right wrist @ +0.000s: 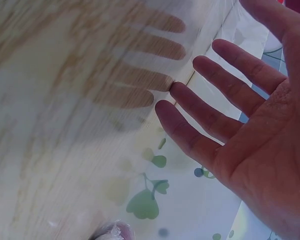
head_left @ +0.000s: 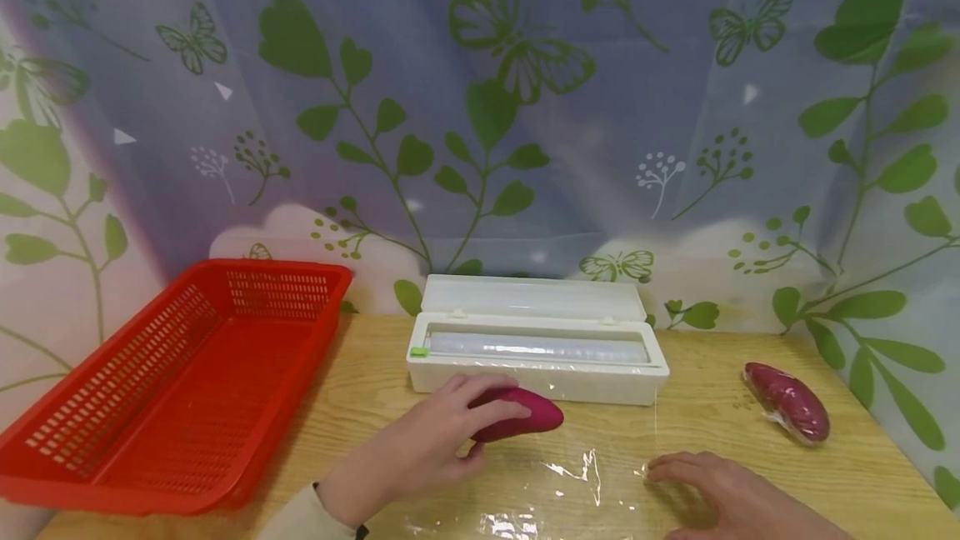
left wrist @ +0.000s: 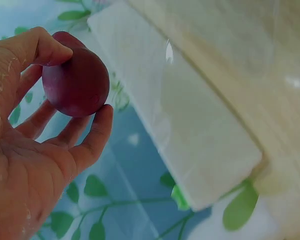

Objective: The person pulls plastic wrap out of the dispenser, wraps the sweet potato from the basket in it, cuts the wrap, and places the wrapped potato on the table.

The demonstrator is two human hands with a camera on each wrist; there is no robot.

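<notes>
My left hand (head_left: 438,432) grips a purple sweet potato (head_left: 538,413) from above, with thumb and fingers round it. In the left wrist view the blunt end of the sweet potato (left wrist: 79,87) shows between thumb and fingers. Below it a sheet of clear cling film (head_left: 573,482), marked by shiny creases, lies over the table in front of a white cling film dispenser (head_left: 536,382). My right hand (head_left: 723,490) holds nothing; its fingers are spread and slightly bent, near the film's right side. A film-wrapped sweet potato (head_left: 791,402) lies at the far right.
A red plastic basket (head_left: 217,390) with slotted sides stands at the left. The dispenser's lid (head_left: 532,297) is raised, showing the film roll (head_left: 540,347) inside. A curtain printed with leaves and butterflies (head_left: 525,48) hangs behind the wooden table (head_left: 360,373).
</notes>
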